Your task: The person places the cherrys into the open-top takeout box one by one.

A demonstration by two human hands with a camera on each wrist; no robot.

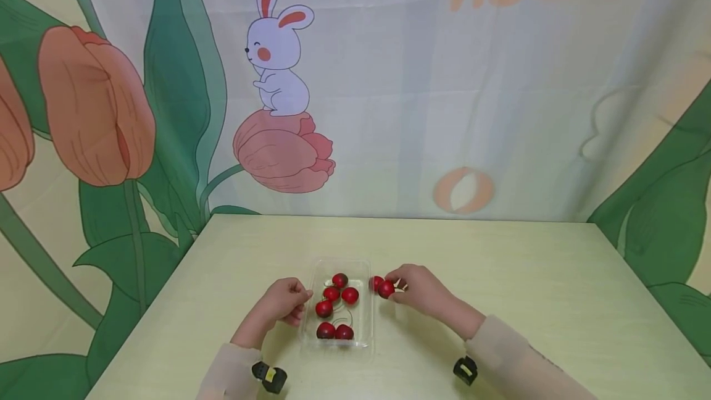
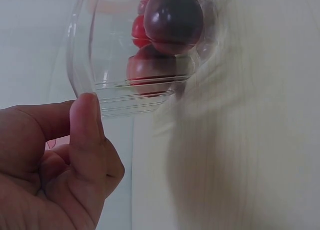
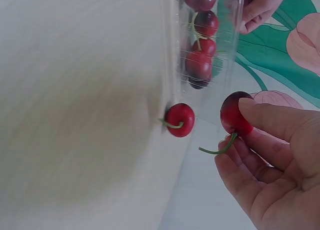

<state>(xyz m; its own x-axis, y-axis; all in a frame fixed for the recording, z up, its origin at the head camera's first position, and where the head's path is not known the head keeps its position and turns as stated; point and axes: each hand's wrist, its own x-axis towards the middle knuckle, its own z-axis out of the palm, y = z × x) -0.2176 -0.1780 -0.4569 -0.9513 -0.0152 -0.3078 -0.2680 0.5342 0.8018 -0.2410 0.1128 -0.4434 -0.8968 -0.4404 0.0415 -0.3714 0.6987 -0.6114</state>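
Observation:
A clear plastic box (image 1: pixel 363 326) stands on the table with several red cherries (image 1: pixel 350 295) in it. My left hand (image 1: pixel 287 300) pinches the box's left rim between thumb and fingers; the left wrist view shows the thumb (image 2: pixel 86 122) against the rim's corner. On the right side, my right hand (image 1: pixel 419 289) pinches a dark red cherry (image 3: pixel 235 113) with a green stem, held up off the table beside the box. Another cherry (image 3: pixel 180 120) lies on the table just outside the box's right wall, its stem toward the right wrist camera.
The pale wood-look table (image 1: pixel 528 276) reaches back to a hanging cloth (image 1: pixel 389 110) printed with a rabbit and tulips. Small black devices with yellow marks sit at the left wrist (image 1: pixel 270 377) and the right wrist (image 1: pixel 465 370).

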